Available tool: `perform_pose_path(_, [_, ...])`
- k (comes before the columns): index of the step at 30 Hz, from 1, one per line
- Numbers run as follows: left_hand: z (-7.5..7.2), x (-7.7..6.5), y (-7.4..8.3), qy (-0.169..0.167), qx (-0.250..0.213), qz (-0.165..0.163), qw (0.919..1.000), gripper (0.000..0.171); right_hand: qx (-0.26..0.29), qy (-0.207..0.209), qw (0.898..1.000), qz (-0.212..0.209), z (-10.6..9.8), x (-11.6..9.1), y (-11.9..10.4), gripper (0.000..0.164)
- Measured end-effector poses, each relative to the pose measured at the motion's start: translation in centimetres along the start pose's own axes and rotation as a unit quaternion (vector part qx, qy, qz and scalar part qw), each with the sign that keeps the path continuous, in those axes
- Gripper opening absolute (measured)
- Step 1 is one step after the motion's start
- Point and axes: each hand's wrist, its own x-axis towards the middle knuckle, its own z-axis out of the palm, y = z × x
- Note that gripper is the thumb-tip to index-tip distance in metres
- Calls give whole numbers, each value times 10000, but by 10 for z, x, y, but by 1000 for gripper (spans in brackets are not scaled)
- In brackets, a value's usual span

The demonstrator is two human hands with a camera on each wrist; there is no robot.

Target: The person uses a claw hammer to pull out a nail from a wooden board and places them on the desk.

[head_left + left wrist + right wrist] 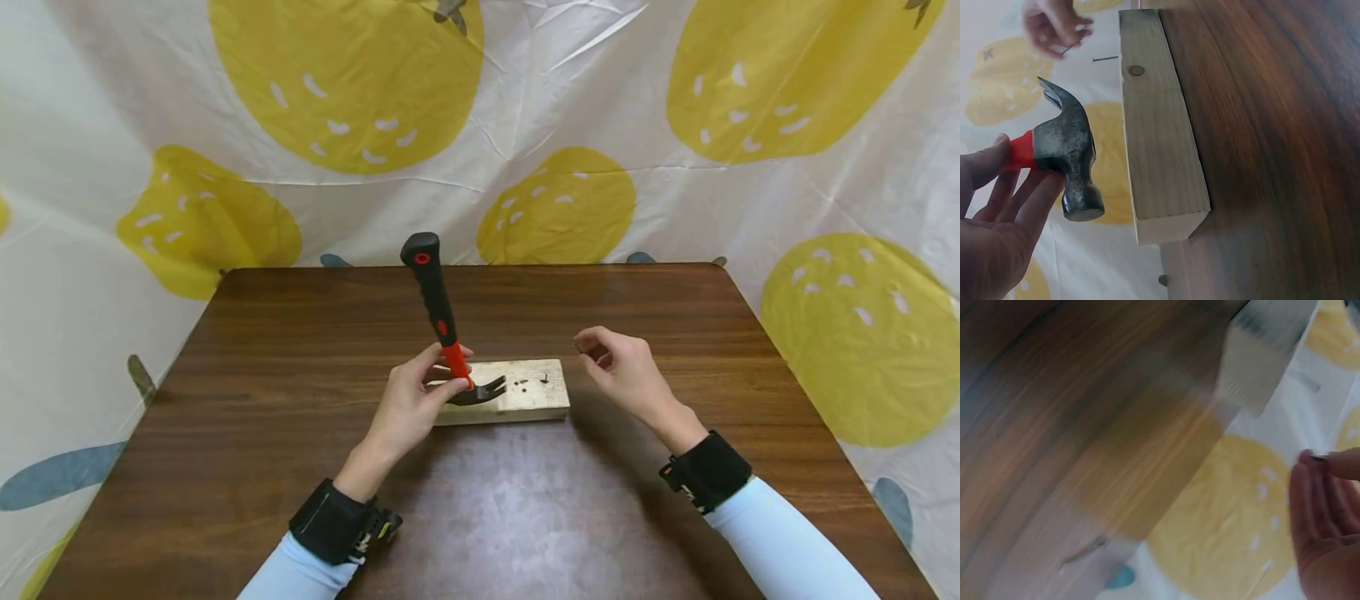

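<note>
Gripping a claw hammer [435, 304] in the left hand [405, 404], pinching a thin nail [1071, 49] in the right hand [628, 377].

So the left hand's fingers and thumb are on the red part of the shaft just by the head, black handle pointing up and leaning a bit, claw toward the right. Hammer head's hanging over a pale wood block [536, 401], and from the left wrist view it looks clear of the wood. Block's lying flat on a brown wood-grain table [262, 417], with another nail [1105, 59] standing up near its right end. Few small dark spots [521, 383] beside that one, too tiny to tell what they are. Right hand's up off the table, just past the block's right end, nail between thumb and fingertips. Lemon-ish print cloth [555, 83] hangs behind.
</note>
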Motion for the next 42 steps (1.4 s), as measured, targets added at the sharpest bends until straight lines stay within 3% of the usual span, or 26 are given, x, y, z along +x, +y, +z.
perform_pose_path(5, [-3,-2,-2,9,167,-13,9999,40,-798,-507,9903,1019,-15,-11,21,20])
perform_pose_path(15, [-5,-3,-4,4,268,-93,9996,42,-1441,-966,9687,1773,-31,-26,41,19])
perform_pose_path(25, [-9,-3,-5,-6,447,-25,9990,47,-1781,-1255,9466,2375,-42,-31,58,14])
perform_pose_path(35, [-11,-2,-7,-15,552,152,9984,56,-1836,-1222,9409,2569,-45,-36,65,13])
perform_pose_path(42, [-11,0,-9,103,592,253,9979,46,-1821,-1297,9379,2654,-46,-35,66,15])
